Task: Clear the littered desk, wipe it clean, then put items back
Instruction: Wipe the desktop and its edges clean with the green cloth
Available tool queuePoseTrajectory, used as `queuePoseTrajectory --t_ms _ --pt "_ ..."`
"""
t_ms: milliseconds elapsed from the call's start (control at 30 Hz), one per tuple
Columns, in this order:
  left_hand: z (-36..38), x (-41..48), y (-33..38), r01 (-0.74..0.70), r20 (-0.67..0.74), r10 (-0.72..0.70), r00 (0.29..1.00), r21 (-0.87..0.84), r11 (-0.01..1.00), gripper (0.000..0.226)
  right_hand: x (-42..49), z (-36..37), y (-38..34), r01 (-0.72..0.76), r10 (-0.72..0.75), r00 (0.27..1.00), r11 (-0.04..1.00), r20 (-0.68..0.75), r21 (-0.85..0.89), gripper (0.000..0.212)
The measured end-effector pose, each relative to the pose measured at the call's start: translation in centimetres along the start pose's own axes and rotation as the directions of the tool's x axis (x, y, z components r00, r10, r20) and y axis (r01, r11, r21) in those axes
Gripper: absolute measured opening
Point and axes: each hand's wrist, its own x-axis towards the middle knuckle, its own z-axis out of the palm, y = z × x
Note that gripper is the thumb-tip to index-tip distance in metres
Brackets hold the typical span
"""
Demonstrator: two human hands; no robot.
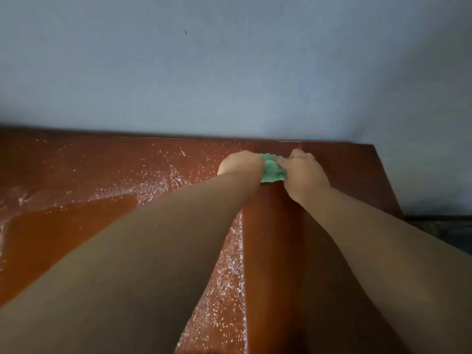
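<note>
A crumpled green cloth (272, 170) lies on the reddish-brown desk (357, 172) near its far edge, by the wall. My left hand (241, 163) grips the cloth's left side and my right hand (302, 172) grips its right side, both pressing it down onto the wood. The fingers of both hands curl over the cloth and are mostly hidden. White specks and wet streaks (158, 180) cover the desk's left and middle parts. A smooth dark strip (270, 251) runs from the cloth toward me.
A plain grey-blue wall (229, 72) stands right behind the desk. The desk's right edge (388, 180) slants down at the right, with dark floor (444, 231) beyond it. No other objects show on the desk.
</note>
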Motion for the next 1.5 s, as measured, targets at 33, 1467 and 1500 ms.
queuePoseTrajectory --t_ms 33,1467,1500 --pt "-0.6 1.0 -0.1 -0.001 -0.014 0.001 1.0 -0.016 1.0 0.037 1.2 -0.1 0.1 -0.011 0.011 1.0 1.0 -0.015 -0.006 0.05" --pt "21.9 -42.2 17.3 -0.07 0.047 0.068 0.997 0.049 0.996 0.033 -50.7 6.5 7.5 0.185 -0.192 0.977 0.979 0.09 0.079 0.053" --pt "22.0 -42.2 17.3 -0.065 0.049 0.063 0.997 0.048 0.997 0.033 -50.8 6.3 7.6 0.197 -0.206 0.972 0.976 0.108 0.089 0.05"
